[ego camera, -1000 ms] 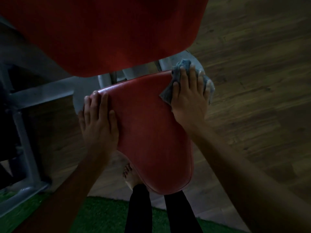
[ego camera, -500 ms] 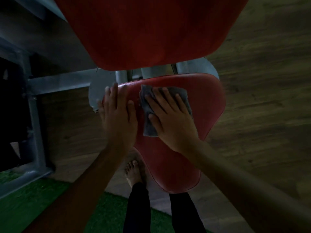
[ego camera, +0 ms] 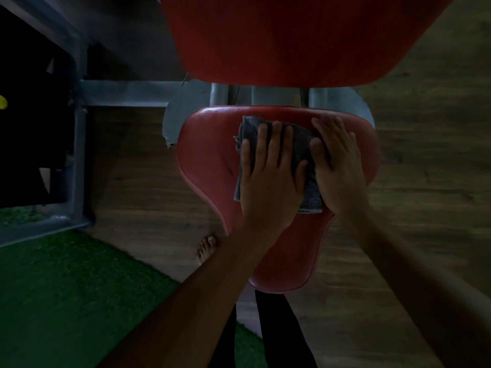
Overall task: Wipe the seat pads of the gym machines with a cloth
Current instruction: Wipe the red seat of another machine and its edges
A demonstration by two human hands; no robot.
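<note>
The red seat pad (ego camera: 207, 152) of a gym machine fills the middle of the view, wide at the far end and narrow towards me. A dark grey cloth (ego camera: 302, 147) lies spread on its wide part. My left hand (ego camera: 268, 171) presses flat on the cloth with fingers spread. Just to the right, my right hand (ego camera: 338, 160) lies flat, with its thumb side over the cloth's right edge and its fingers reaching the pad's far rim. Above hangs the red back pad (ego camera: 292, 35).
A grey metal frame (ego camera: 79, 134) of the machine runs along the left and behind the seat. Green turf matting (ego camera: 66, 293) covers the lower left, and wooden floor (ego camera: 430, 181) lies on the right. My bare foot (ego camera: 207, 248) stands beside the seat's narrow end.
The cloth went from the seat's far right corner to its middle. My left hand left the seat's left edge and now covers the cloth. My right hand moved to the cloth's right side.
</note>
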